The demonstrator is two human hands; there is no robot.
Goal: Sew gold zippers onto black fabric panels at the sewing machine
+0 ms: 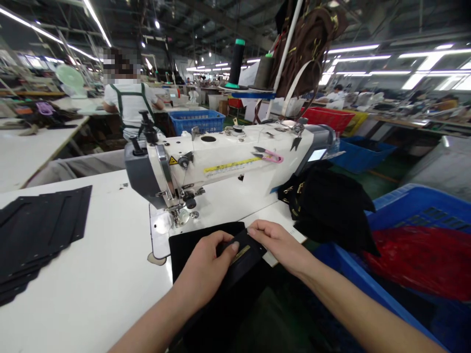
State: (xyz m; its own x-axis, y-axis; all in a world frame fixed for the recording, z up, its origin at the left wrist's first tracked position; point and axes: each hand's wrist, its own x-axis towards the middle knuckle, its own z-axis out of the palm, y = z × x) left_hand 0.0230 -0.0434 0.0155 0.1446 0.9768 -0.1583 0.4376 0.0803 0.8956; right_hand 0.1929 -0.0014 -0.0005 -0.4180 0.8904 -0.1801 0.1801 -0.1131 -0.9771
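A black fabric piece with a gold-toothed zipper lies across the front edge of the sewing table. My left hand pinches it on the left of the zipper, thumb on top. At the piece's upper right corner, my right hand grips the edge between thumb and fingers. More black cloth spreads under my left hand and hangs toward my lap. Just beyond stands a white sewing machine, its presser foot to the upper left of both hands, apart from the cloth.
Black flat panels are stacked at the left. Dark cloth with gold hardware is heaped at the right, beside a blue crate holding red material. Pink-handled snips rest on the machine. A person works beyond.
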